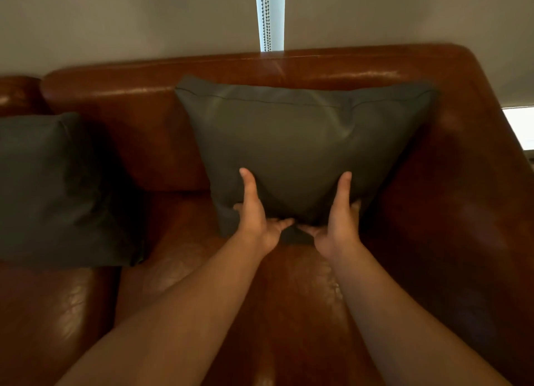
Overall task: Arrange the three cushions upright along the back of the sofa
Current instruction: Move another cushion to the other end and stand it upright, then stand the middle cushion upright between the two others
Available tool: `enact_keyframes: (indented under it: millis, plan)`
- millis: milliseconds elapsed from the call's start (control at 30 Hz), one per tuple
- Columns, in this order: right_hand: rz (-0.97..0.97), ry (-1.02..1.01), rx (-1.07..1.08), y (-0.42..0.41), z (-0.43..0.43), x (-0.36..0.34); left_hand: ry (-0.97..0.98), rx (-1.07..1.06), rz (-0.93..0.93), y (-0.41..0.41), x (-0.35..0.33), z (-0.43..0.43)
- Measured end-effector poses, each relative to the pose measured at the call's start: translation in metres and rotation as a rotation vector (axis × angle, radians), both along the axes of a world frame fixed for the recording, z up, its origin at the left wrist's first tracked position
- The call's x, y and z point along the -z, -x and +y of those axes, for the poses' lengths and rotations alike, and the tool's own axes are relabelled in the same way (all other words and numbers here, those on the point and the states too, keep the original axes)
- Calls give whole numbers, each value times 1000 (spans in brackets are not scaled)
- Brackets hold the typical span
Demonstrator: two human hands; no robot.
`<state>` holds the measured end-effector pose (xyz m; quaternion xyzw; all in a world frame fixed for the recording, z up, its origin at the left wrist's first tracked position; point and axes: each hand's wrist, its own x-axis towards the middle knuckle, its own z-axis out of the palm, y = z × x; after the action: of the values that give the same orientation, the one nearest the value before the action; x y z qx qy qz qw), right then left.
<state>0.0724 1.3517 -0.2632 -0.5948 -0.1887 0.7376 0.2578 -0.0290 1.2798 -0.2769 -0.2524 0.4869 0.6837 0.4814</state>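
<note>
Head view: left hand (pixel 254 212) and right hand (pixel 336 215) clamped cushion (pixel 297 143) bottom edge against sofa (pixel 130 131) back. Risk: slick leather, base could slide, cushion flopping forward.

left cushion (pixel 57 189) cropped, third cushion unseen

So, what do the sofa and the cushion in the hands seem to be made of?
Sofa: glossy brown leather or imitation, judging by bright highlights and fine creases on the seat. Held cushion: dark grey-green, smooth with a soft sheen and a stitched seam near the top; possibly faux leather or satin-like fabric.
</note>
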Motion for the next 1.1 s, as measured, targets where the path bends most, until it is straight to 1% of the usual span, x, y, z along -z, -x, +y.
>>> enact_keyframes:
  millis: [133, 267, 500, 667, 767, 867, 967, 1100]
  plan:
    - [-51, 18, -45, 3, 3, -1, -10, 106, -9, 3, -1, -9]
    - [-16, 11, -54, -13, -6, 1, 18, 151, -43, -3, -11, -29]
    - [-9, 9, -75, -24, -34, -7, 89, 199, 47, 6, -22, -85]
    - [-99, 15, -87, -13, -65, -5, 93, 304, 72, 17, -28, -122]
    - [-162, 53, -137, 1, -95, 0, 120, 322, 66, 30, -22, -159]
    - [-172, 103, -211, 25, -133, 8, 182, 314, 81, 52, -10, -207]
    - [-171, 127, -308, 60, -178, 14, 247, 285, 107, 88, 3, -265]
    - [-160, 112, -420, 115, -249, 23, 273, 264, 124, 149, 13, -349]
